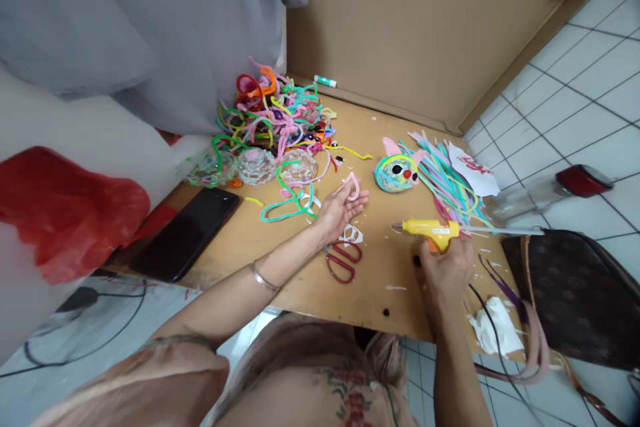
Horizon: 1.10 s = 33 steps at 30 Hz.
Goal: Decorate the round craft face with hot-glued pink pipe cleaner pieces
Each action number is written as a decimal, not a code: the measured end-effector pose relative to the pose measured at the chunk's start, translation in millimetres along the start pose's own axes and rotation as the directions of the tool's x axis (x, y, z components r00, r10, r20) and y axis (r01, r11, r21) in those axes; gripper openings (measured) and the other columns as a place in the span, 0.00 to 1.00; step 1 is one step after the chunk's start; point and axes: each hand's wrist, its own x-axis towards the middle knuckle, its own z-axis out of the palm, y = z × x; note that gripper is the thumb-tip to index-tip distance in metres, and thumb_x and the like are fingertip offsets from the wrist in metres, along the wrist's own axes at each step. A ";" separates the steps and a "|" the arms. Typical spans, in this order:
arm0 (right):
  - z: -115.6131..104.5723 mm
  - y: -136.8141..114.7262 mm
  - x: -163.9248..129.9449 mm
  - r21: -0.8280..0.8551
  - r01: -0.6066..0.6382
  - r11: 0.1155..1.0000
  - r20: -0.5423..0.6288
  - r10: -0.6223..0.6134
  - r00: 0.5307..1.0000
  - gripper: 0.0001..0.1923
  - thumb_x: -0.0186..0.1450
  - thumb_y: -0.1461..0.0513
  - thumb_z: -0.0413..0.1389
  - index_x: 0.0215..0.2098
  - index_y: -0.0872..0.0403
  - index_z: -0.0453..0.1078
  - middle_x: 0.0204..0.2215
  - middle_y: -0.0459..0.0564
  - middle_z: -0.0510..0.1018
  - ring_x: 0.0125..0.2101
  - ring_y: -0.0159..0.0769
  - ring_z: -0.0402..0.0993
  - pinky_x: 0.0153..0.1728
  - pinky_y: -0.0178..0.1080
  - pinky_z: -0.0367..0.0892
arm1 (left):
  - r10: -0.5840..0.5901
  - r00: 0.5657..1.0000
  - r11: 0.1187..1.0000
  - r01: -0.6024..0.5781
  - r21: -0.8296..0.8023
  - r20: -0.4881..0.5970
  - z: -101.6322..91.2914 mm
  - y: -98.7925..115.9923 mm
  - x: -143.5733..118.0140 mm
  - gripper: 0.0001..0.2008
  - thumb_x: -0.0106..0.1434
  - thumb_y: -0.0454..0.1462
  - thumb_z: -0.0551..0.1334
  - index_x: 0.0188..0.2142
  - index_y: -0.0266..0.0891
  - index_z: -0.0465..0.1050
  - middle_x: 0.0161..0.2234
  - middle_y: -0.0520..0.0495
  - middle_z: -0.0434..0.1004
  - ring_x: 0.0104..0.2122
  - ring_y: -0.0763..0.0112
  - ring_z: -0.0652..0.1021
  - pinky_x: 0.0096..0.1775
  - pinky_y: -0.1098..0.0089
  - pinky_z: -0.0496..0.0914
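Note:
Between the fingers of my left hand [340,213] is a small bent loop of pink pipe cleaner [354,187]. My right hand [447,267] grips the handle of a yellow hot glue gun [431,228], its nozzle pointing left and a long glue stick coming out of its back. Beyond both hands sits a round wrapped animal head [395,173] with pink ears, black-and-white eyes and a red nose. Red-handled scissors [344,261] lie just below my left hand, beside a white paper scrap [351,234] with cut-out holes.
A heap of colourful pipe cleaners [280,113] fills the back left. A black phone [187,233] lies at the left edge. Straight pipe cleaners [445,173], a bottle [530,203], a brown bag [575,300] and crumpled tissue [497,328] are on the right.

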 end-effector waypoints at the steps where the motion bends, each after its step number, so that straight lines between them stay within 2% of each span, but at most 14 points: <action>1: -1.8 9.5 -5.0 -0.031 -0.033 0.999 0.058 0.035 0.998 0.17 0.58 0.49 0.54 0.34 0.55 0.69 0.32 0.55 0.70 0.34 0.46 0.66 0.35 0.43 0.61 | -0.005 1.000 1.000 0.005 0.004 0.010 0.2 -0.9 -1.0 0.14 0.70 0.39 0.55 0.49 0.34 0.73 0.34 0.43 0.81 0.30 0.75 0.79 0.37 0.74 0.71; 4: -6.7 30.6 -15.8 -0.151 -0.045 0.988 0.196 0.074 0.978 0.21 0.60 0.46 0.53 0.30 0.56 0.70 0.28 0.55 0.69 0.32 0.46 0.65 0.34 0.43 0.59 | -0.019 0.998 1.000 0.018 0.017 0.057 0.3 -3.7 -3.8 0.14 0.69 0.40 0.56 0.49 0.35 0.74 0.35 0.43 0.82 0.31 0.74 0.80 0.36 0.75 0.71; 6: -12.7 34.3 -18.0 -0.241 0.001 0.970 0.220 0.053 0.974 0.23 0.61 0.45 0.53 0.31 0.58 0.72 0.28 0.57 0.71 0.32 0.46 0.66 0.34 0.43 0.59 | -0.029 0.995 0.999 0.027 0.025 0.095 -0.2 -5.3 -5.0 0.15 0.69 0.40 0.56 0.50 0.36 0.73 0.36 0.43 0.82 0.31 0.74 0.80 0.37 0.75 0.71; 8: -21.3 27.2 -16.4 -0.281 0.067 0.957 0.147 -0.026 0.989 0.23 0.63 0.46 0.53 0.36 0.59 0.74 0.31 0.59 0.73 0.34 0.47 0.67 0.34 0.43 0.58 | -0.041 0.991 0.999 0.036 0.040 0.128 -0.9 -6.9 -6.0 0.15 0.69 0.41 0.57 0.51 0.37 0.73 0.36 0.43 0.82 0.32 0.74 0.80 0.37 0.75 0.71; 10: -30.1 9.6 -12.1 -0.177 0.192 0.965 0.014 -0.193 0.981 0.18 0.67 0.51 0.52 0.38 0.57 0.74 0.32 0.58 0.75 0.34 0.44 0.68 0.35 0.43 0.59 | -0.055 0.985 0.997 0.046 0.060 0.164 -1.3 -8.7 -7.5 0.15 0.68 0.41 0.58 0.51 0.37 0.74 0.37 0.42 0.82 0.33 0.73 0.80 0.37 0.74 0.72; 12: -35.4 -15.3 -6.4 0.054 0.382 0.922 -0.104 -0.376 0.921 0.11 0.69 0.59 0.50 0.38 0.55 0.74 0.32 0.55 0.76 0.35 0.40 0.70 0.38 0.41 0.62 | -0.078 0.975 0.995 0.062 0.080 0.210 -1.1 -10.7 -9.9 0.15 0.67 0.41 0.59 0.49 0.37 0.74 0.38 0.42 0.82 0.33 0.72 0.80 0.38 0.73 0.72; 14: -35.0 -41.7 -0.3 0.206 0.578 0.790 -0.213 -0.540 0.814 0.09 0.68 0.64 0.51 0.39 0.53 0.74 0.32 0.52 0.77 0.34 0.37 0.71 0.38 0.39 0.64 | -0.109 0.960 0.991 0.086 0.098 0.259 -0.3 -12.9 -13.0 0.14 0.67 0.40 0.59 0.48 0.36 0.75 0.38 0.42 0.82 0.33 0.72 0.80 0.38 0.73 0.72; 18: -22.5 -76.9 10.9 0.220 0.710 0.669 -0.234 -0.670 0.704 0.13 0.69 0.67 0.48 0.39 0.52 0.75 0.30 0.52 0.78 0.33 0.35 0.72 0.36 0.37 0.66 | -0.149 0.934 0.988 0.124 0.097 0.324 1.4 -16.5 -17.1 0.13 0.66 0.40 0.59 0.45 0.36 0.77 0.37 0.43 0.81 0.32 0.74 0.79 0.37 0.74 0.72; 21: -14.7 -82.6 16.4 0.225 0.744 0.629 -0.233 -0.706 0.668 0.13 0.69 0.67 0.48 0.41 0.54 0.75 0.32 0.53 0.79 0.34 0.35 0.73 0.36 0.37 0.67 | -0.138 0.932 0.990 0.122 0.068 0.335 1.8 -18.5 -17.0 0.12 0.65 0.40 0.61 0.43 0.36 0.79 0.35 0.45 0.80 0.32 0.76 0.78 0.37 0.75 0.72; 30: -6.2 -76.6 25.9 0.152 0.840 0.520 -0.162 -0.826 0.540 0.13 0.69 0.67 0.47 0.43 0.55 0.74 0.33 0.54 0.80 0.34 0.36 0.71 0.38 0.38 0.65 | -0.121 0.940 0.993 0.111 0.048 0.319 -0.3 -21.6 -15.0 0.12 0.63 0.39 0.63 0.41 0.34 0.79 0.32 0.46 0.78 0.31 0.76 0.77 0.37 0.74 0.71; 32: -3.0 -76.1 27.1 0.155 0.848 0.506 -0.184 -0.829 0.528 0.12 0.69 0.68 0.49 0.43 0.55 0.74 0.33 0.54 0.80 0.34 0.36 0.71 0.37 0.38 0.64 | -0.129 0.940 0.992 0.116 0.058 0.317 0.3 -20.4 -14.7 0.12 0.63 0.40 0.63 0.42 0.33 0.79 0.32 0.46 0.78 0.31 0.76 0.77 0.37 0.74 0.71; 33: -1.7 -76.3 27.1 0.173 0.841 0.512 -0.197 -0.819 0.539 0.12 0.69 0.68 0.49 0.42 0.55 0.74 0.32 0.53 0.80 0.34 0.35 0.71 0.37 0.37 0.64 | -0.133 0.937 0.991 0.119 0.063 0.323 0.9 -19.7 -14.8 0.13 0.64 0.40 0.63 0.42 0.33 0.79 0.32 0.45 0.79 0.31 0.75 0.77 0.37 0.74 0.71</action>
